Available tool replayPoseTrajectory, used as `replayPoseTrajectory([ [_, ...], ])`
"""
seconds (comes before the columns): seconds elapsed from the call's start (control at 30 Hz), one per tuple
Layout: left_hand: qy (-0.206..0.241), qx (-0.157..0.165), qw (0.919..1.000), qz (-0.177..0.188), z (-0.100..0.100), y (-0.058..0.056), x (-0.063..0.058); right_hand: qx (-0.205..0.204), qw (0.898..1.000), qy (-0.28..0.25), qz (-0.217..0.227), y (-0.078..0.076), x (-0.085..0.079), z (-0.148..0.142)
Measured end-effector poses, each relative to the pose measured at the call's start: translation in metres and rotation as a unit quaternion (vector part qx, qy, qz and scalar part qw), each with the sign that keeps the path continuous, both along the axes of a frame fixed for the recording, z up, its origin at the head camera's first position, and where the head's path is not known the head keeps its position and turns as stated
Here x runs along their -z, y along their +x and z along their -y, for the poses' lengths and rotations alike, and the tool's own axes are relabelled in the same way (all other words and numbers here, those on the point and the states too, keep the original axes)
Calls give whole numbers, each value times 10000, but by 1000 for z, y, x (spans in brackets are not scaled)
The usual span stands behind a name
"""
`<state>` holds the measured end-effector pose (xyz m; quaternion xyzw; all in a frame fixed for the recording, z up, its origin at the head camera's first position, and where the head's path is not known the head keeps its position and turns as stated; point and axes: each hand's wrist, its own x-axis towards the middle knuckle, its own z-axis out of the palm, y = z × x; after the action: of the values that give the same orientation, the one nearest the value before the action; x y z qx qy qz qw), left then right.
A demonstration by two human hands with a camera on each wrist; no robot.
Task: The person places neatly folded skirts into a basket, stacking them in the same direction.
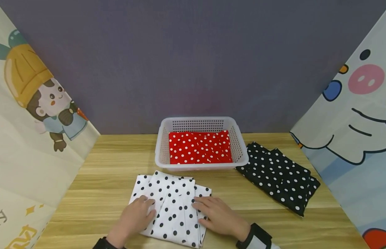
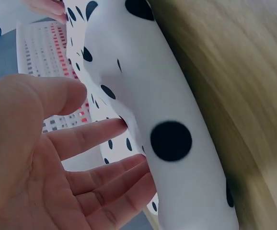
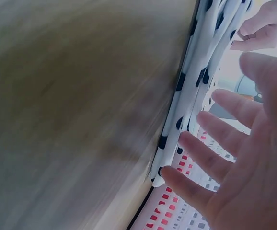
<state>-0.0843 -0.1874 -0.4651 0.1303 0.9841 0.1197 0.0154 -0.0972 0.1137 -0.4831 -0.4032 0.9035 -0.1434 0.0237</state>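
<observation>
A white cloth (image 1: 172, 207) with black dots lies folded on the counter (image 1: 111, 166) right in front of me, near its front edge, and both my hands rest on it. My left hand (image 1: 135, 218) lies flat on the cloth's left part, fingers relaxed and spread towards its middle fold; in the left wrist view the fingers (image 2: 88, 136) reach out straight, with their tips touching the cloth (image 2: 172, 143). My right hand (image 1: 219, 216) lies flat on the cloth's right edge, fingers pointing left across it, holding nothing; in the right wrist view its fingers (image 3: 203, 155) are straight and splayed just beside the stacked edges of the cloth (image 3: 189, 96). The cloth sits between my two hands, its far corners pointing towards a white basket (image 1: 163, 145) just behind it. In the basket lies a red cloth (image 1: 199, 147) with white dots, folded flat. To the right of the basket, touching its corner, a black cloth (image 1: 278, 176) with white dots lies on the counter, well apart from my right hand.
</observation>
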Motion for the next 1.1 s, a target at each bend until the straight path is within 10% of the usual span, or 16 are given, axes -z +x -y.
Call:
replayPoseTrajectory([
  [0.83, 175, 1261, 9856, -1116, -30, 15, 6, 1186, 9915, 332, 429, 6, -4, -36],
  [1.1, 42, 1322, 9866, -955, -47, 19, 6, 1764, 9836, 259, 269, 10, -2, -48],
])
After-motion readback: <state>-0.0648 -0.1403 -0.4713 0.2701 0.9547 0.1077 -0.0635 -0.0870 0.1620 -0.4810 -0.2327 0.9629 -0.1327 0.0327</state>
